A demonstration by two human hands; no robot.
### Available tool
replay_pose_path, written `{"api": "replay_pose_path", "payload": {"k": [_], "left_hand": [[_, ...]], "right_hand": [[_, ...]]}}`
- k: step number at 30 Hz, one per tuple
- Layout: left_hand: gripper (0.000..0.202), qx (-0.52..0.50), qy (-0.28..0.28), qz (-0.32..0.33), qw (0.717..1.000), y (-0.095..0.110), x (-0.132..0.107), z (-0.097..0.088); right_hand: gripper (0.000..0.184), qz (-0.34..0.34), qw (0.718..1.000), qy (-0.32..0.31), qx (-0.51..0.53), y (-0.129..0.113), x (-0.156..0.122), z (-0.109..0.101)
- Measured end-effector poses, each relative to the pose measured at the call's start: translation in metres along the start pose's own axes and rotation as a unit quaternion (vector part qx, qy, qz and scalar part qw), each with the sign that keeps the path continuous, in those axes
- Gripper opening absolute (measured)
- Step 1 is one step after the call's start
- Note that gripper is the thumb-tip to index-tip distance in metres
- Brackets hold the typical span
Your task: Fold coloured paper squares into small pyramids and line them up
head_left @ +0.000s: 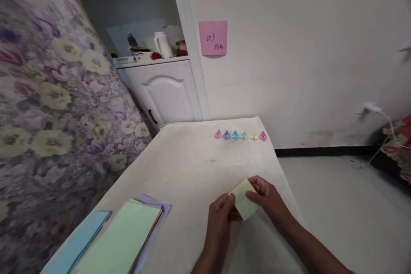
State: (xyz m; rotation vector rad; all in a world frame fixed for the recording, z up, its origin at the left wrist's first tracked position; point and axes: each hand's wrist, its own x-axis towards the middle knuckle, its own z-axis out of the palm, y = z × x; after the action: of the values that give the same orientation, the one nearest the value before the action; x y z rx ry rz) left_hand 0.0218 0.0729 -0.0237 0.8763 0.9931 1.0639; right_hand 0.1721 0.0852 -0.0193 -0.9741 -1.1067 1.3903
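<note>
A small pale yellow piece of paper (244, 201) is held above the near right part of the table, its flat face turned up toward me. My left hand (221, 214) pinches its left edge, thumb on top and fingers underneath. On the opposite side, my right hand (265, 195) grips the upper right edge between thumb and fingers. Whether the paper has folds in it I cannot tell. Farther back stands a row of several small folded paper pieces in colours, among them a blue one (235, 135), a yellow one (254, 137) and a pink one (263, 136).
A stack of coloured paper with a green sheet (125, 231) on top lies on the white-covered table (180, 167) at near left, beside blue sheets (80, 239). A floral curtain (64, 115) hangs at left. Behind are a white cabinet (167, 90) and a wall with a pink note (213, 37).
</note>
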Motion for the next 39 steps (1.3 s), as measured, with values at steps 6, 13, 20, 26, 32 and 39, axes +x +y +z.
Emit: {"api": "replay_pose_path", "payload": {"k": [6, 13, 20, 26, 32, 39], "left_hand": [[0.031, -0.009, 0.007, -0.002, 1.000, 0.001, -0.002, 0.003], [0.031, 0.017, -0.015, -0.031, 0.999, -0.004, -0.004, 0.003], [0.027, 0.010, 0.014, -0.020, 1.000, 0.004, -0.007, -0.006], [0.029, 0.013, 0.010, -0.005, 1.000, 0.006, -0.005, -0.009], [0.032, 0.040, 0.006, 0.008, 0.999, 0.013, -0.006, -0.004], [0.031, 0.057, 0.007, 0.006, 0.998, 0.009, -0.006, -0.003]], "right_hand": [[0.018, -0.005, 1.000, 0.021, -0.016, -0.001, -0.001, 0.004], [0.024, -0.008, 0.997, 0.039, -0.060, 0.002, -0.001, 0.002], [0.028, 0.010, 0.998, 0.056, -0.041, -0.006, 0.000, -0.004], [0.040, 0.036, 0.998, -0.048, -0.011, 0.002, -0.001, 0.005], [0.045, 0.069, 0.996, -0.040, 0.045, 0.003, -0.001, 0.008], [0.032, 0.002, 1.000, 0.003, -0.030, -0.001, -0.002, 0.011]]}}
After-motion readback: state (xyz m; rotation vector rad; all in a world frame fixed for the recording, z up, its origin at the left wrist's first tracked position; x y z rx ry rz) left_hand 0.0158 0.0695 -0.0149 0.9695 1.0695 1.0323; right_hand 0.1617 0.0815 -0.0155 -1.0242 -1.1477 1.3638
